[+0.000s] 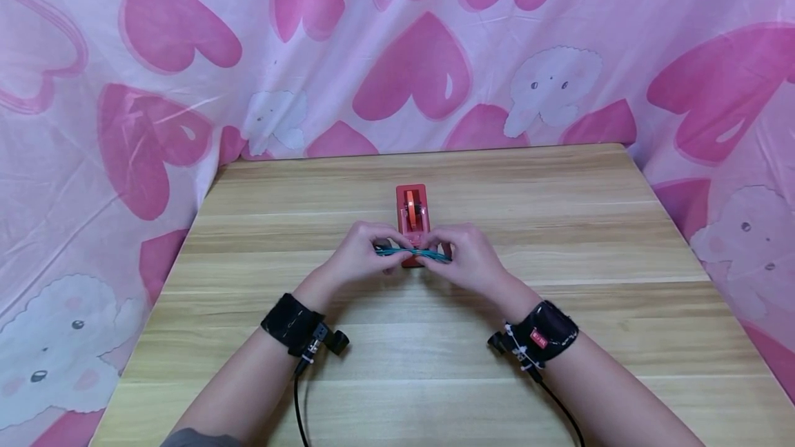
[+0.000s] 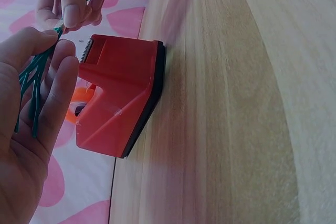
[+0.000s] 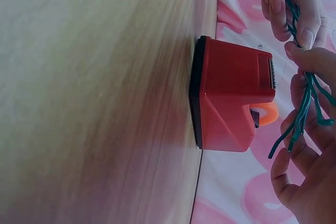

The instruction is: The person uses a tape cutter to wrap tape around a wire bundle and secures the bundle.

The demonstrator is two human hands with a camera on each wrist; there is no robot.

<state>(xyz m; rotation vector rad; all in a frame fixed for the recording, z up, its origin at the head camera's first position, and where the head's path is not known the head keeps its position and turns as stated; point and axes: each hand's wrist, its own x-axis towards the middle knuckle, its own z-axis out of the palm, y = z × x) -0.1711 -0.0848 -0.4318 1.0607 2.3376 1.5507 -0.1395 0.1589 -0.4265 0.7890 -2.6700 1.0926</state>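
Observation:
Between both hands, just above the near end of a red tape dispenser [image 1: 413, 232], is a bundle of thin green strands [image 1: 435, 254]. My left hand [image 1: 365, 248] pinches it near the middle with thumb and fingers, from the left. From the other side my right hand [image 1: 468, 257] pinches the bundle close by, the fingertips of both hands almost meeting. Loose strand ends [image 2: 35, 85] fan out over the left palm in the left wrist view. More green ends [image 3: 300, 119] spread over the right fingers in the right wrist view. What lies at the pinch is mostly hidden by fingertips.
The tape dispenser holds an orange-cored roll [image 1: 411, 209] and has a serrated cutter [image 3: 272, 73] and a black base [image 3: 197, 93]. It stands on a wooden table [image 1: 410, 364]. A pink heart-patterned cloth [image 1: 335, 74] hangs behind and beside the table. Cables trail from both wrist cameras.

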